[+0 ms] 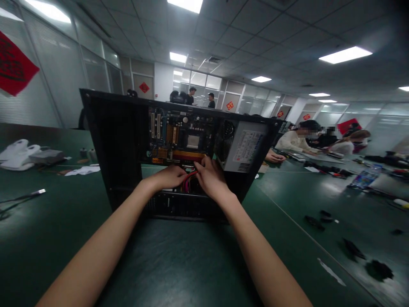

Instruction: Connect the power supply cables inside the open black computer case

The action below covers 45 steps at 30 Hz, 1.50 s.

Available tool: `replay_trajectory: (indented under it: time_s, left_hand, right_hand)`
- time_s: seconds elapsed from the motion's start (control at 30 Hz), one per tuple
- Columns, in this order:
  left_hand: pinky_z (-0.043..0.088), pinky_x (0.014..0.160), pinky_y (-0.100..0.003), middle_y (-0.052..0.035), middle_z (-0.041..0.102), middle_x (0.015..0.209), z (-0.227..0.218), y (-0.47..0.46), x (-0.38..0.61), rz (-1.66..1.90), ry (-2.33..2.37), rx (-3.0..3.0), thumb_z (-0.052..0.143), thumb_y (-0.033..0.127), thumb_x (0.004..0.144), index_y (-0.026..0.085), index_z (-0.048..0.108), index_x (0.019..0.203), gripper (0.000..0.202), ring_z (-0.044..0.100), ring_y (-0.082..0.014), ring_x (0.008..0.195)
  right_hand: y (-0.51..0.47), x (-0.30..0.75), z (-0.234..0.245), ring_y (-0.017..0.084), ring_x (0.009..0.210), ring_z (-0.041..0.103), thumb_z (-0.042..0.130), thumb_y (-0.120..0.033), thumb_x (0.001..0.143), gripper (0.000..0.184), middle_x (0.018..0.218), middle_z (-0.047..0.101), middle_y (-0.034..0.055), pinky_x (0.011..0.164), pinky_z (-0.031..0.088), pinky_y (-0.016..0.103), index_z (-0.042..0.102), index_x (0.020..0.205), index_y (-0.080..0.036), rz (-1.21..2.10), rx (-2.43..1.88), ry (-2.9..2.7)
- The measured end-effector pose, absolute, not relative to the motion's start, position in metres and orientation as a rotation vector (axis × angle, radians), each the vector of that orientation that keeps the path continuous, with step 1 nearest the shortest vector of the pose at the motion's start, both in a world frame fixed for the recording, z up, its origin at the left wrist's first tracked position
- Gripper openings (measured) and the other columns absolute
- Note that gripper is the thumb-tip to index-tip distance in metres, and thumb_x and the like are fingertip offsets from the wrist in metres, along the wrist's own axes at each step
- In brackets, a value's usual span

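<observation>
A black computer case (pixel 116 128) stands on the table in front of me with its open side facing me. Inside it are a motherboard (pixel 204 128) with a bare processor socket area and a silver power supply (pixel 246 147) at the right. Both my hands reach into the lower middle of the case. My left hand (pixel 171 177) pinches at a bundle of red, pink and dark power cables (pixel 188 183) from the left. From the right, my right hand (pixel 211 177) has its fingers closed on the same bundle. The cable ends are partly hidden by my fingers.
To the left lie a grey box (pixel 47 157), white plastic packaging (pixel 19 154) and a cable with a metal plug (pixel 37 192). Small black parts (pixel 315 222) are scattered at the right. A co-worker's hand (pixel 275 157) shows just behind the case; other people sit farther right.
</observation>
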<state>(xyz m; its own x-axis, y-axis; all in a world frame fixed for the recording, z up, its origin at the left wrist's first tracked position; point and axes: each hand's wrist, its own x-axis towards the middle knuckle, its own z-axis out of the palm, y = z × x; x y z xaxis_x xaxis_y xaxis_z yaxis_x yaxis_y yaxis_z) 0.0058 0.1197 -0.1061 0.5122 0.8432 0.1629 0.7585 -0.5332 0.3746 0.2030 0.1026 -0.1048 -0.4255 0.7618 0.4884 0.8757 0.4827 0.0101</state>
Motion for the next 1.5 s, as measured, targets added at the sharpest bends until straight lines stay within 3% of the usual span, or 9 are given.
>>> replay_trajectory:
  time_s: [0.17, 0.4, 0.6, 0.83, 1.03, 1.3, 1.5]
  left_hand:
    - [0.039, 0.058, -0.026, -0.0044, 0.07, 0.071, -0.101, 0.115, 0.007, 0.554, 1.352, 2.44, 0.038, 0.049, 0.095, 0.017, 0.07, 0.074, 0.049, 0.058, -0.0164, 0.061]
    - [0.037, 0.06, -0.026, -0.0032, 0.066, 0.064, -0.097, 0.111, 0.007, 0.602, 1.31, 2.411, 0.036, 0.054, 0.095, 0.016, 0.067, 0.068, 0.056, 0.056, -0.0161, 0.062]
    - [0.032, 0.053, -0.026, -0.0004, 0.067, 0.069, -0.1, 0.109, 0.006, 0.398, 1.277, 2.454, 0.06, 0.06, 0.079, 0.018, 0.07, 0.087, 0.043, 0.055, -0.0156, 0.06]
    - [0.033, 0.056, -0.028, -0.0041, 0.069, 0.074, -0.099, 0.11, 0.007, 0.45, 1.441, 2.539, 0.049, 0.035, 0.083, 0.019, 0.07, 0.083, 0.026, 0.057, -0.0178, 0.063]
    - [0.031, 0.056, -0.028, -0.0049, 0.069, 0.075, -0.094, 0.106, 0.012, 0.543, 1.555, 2.586, 0.051, 0.03, 0.08, 0.019, 0.067, 0.079, 0.02, 0.057, -0.0181, 0.064]
    - [0.033, 0.058, -0.026, -0.0013, 0.065, 0.072, -0.098, 0.109, 0.008, 0.554, 1.188, 2.545, 0.053, 0.047, 0.088, 0.017, 0.064, 0.08, 0.034, 0.056, -0.0164, 0.066]
    - [0.032, 0.057, -0.026, -0.0014, 0.064, 0.069, -0.101, 0.113, 0.005, 0.502, 1.231, 2.568, 0.052, 0.047, 0.09, 0.017, 0.065, 0.079, 0.034, 0.054, -0.0157, 0.062]
  right_hand:
    - [0.106, 0.201, -0.106, 0.026, 0.107, 0.053, 0.047, -0.027, 0.098, 0.036, 0.119, 0.055, 0.0134, 0.088, 0.044, 0.034, 0.058, 0.132, -0.02, -0.335, -1.423, -2.314]
    - [0.109, 0.201, -0.106, 0.02, 0.099, 0.058, 0.043, -0.02, 0.099, 0.027, 0.108, 0.061, 0.0099, 0.083, 0.042, 0.027, 0.066, 0.114, -0.018, -0.199, -1.365, -2.405]
    - [0.115, 0.202, -0.111, 0.018, 0.097, 0.059, 0.044, -0.012, 0.096, 0.029, 0.102, 0.063, 0.0098, 0.082, 0.042, 0.025, 0.067, 0.115, -0.014, -0.177, -1.307, -2.373]
    - [0.119, 0.2, -0.114, 0.021, 0.097, 0.064, 0.047, -0.014, 0.097, 0.029, 0.105, 0.069, 0.0136, 0.086, 0.045, 0.028, 0.068, 0.117, -0.011, -0.18, -1.235, -2.311]
    - [0.116, 0.201, -0.111, 0.021, 0.1, 0.066, 0.043, -0.017, 0.099, 0.033, 0.108, 0.072, 0.0139, 0.089, 0.046, 0.027, 0.066, 0.123, -0.011, -0.219, -1.218, -2.25]
    - [0.115, 0.203, -0.11, 0.022, 0.105, 0.068, 0.047, -0.019, 0.098, 0.029, 0.108, 0.075, 0.011, 0.091, 0.046, 0.026, 0.073, 0.11, -0.016, -0.151, -1.453, -2.234]
    - [0.114, 0.196, -0.104, 0.024, 0.098, 0.07, 0.046, -0.022, 0.097, 0.029, 0.102, 0.075, 0.012, 0.083, 0.048, 0.029, 0.074, 0.105, -0.019, -0.152, -1.607, -2.264]
